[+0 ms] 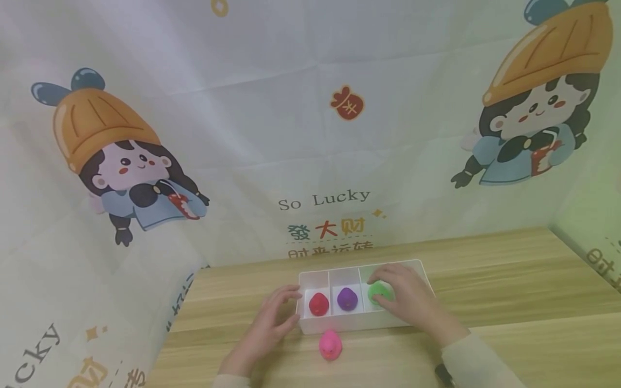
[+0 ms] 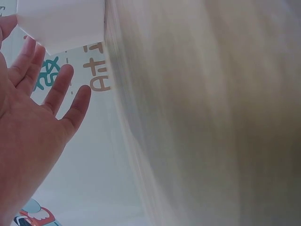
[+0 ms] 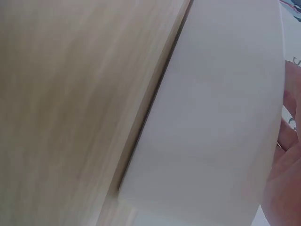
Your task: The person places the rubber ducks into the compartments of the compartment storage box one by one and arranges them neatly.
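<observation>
A white three-compartment box (image 1: 356, 322) lies on the wooden table. My right hand (image 1: 405, 291) reaches into its right compartment, thumb and index finger curved about a green toy duck (image 1: 380, 292). In the right wrist view, the long wall of the box hides most of that hand and the duck. My left hand (image 1: 271, 318) is at the left end of the box, fingers spread and loosely bent, fingertips right at the wall. A red toy duck (image 1: 318, 304) sits in the left compartment and a purple one (image 1: 347, 299) in the middle.
A pink toy duck (image 1: 330, 345) stands on the table (image 1: 485, 269) just in front of the box. Behind the table hangs a printed cloth (image 1: 252, 108), with more cloth on both sides. A small dark object (image 1: 443, 374) shows beside the right sleeve.
</observation>
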Motion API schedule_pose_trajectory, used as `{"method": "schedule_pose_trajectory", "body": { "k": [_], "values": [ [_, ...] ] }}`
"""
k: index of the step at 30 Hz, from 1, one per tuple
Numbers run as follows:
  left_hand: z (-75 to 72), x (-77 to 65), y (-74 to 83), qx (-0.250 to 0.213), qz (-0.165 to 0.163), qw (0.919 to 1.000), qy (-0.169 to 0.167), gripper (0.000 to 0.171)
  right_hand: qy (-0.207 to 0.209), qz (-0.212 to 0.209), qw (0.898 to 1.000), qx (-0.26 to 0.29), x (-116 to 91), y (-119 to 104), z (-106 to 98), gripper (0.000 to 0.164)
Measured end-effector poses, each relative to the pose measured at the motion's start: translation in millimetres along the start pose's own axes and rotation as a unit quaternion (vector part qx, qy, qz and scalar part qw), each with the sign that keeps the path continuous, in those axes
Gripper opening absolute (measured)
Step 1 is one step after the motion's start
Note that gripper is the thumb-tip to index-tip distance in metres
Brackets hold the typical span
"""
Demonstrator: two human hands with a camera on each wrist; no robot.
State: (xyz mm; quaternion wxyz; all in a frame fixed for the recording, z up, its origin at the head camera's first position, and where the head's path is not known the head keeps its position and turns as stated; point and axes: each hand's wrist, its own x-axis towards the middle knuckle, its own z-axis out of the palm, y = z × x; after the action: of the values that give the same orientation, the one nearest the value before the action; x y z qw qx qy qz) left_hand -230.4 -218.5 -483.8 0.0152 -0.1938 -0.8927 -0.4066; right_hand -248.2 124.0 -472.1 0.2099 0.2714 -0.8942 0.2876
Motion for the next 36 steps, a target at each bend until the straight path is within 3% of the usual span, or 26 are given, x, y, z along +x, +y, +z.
{"method": "schedule_pose_trajectory", "body": {
  "k": [9,17,23,36],
  "values": [
    [-0.3,0.1,-1.1,0.006,0.002,1.0000,-0.001,0.042,0.032,-0.028,0.998,0.047,-1.3,-19.6,1.8,0.032],
    [0.7,0.3,-0.5,0.005,-0.002,1.0000,0.000,0.042,0.020,-0.010,0.995,0.095,-5.1,-36.5,6.2,0.033],
    [0.7,0.7,0.2,0.004,-0.002,1.0000,0.001,0.042,0.032,-0.051,0.991,0.117,-6.2,-43.6,12.1,0.032],
    [-1.6,-0.3,4.0,-0.003,-0.001,1.0000,-0.004,0.042,0.001,-0.070,0.993,0.093,-12.2,-63.2,17.7,0.030]
  ]
}}
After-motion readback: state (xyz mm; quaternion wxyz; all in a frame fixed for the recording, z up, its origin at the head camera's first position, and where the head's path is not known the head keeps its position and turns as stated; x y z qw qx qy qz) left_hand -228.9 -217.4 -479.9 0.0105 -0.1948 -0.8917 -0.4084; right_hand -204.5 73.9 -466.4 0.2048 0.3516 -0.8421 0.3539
